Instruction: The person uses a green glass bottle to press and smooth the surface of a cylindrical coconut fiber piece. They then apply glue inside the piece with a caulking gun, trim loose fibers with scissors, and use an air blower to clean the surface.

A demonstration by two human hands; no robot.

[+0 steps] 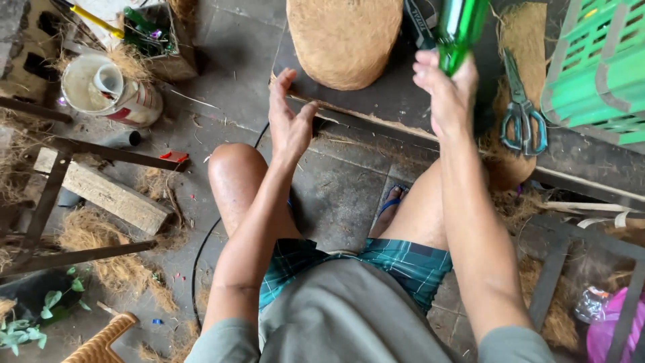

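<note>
Right hand (447, 91) gripping smooth green glass bottle (458, 30); left hand (290, 121) open, fingers spread, near rounded fibrous coir mound (344, 40)

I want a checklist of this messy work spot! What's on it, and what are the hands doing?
Surface: dark low board over grey floor tiles.
Job's things: green glass bottle; rounded brown fibre mat.
Clutter: scissors, green plastic crate, white bucket, wooden plank, loose fibre.
Hands: right hand grips the bottle; left hand open, at the board's edge.
Cables: black cable on the floor.
Surroundings: potted plant, metal frame.
</note>
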